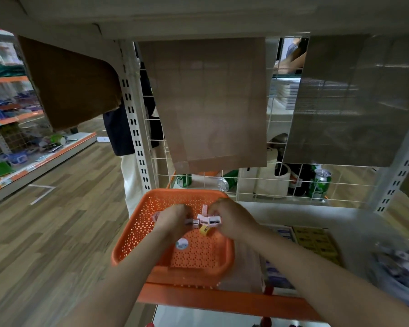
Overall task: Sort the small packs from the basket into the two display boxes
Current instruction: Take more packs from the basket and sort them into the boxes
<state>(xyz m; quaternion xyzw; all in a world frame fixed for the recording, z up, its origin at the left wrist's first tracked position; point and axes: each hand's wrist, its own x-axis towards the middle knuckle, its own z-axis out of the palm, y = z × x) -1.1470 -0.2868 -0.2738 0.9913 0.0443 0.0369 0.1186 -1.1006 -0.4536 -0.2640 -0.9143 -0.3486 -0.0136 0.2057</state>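
- Both hands are down in the orange basket (137, 232), which sits at the shelf's left end with its near rim right by the orange shelf edge (222, 300).
- The left hand (172, 220) is curled round some pink packs (202, 219), and the right hand (232, 218) pinches one of the same bunch.
- A yellow pack (205, 230) lies just below them.
- The display boxes (316, 241) are just right of the basket.
- There's open wooden floor (57, 232) to the left.

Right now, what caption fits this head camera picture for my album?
Left hand and right hand hold pink packs inside the orange basket.
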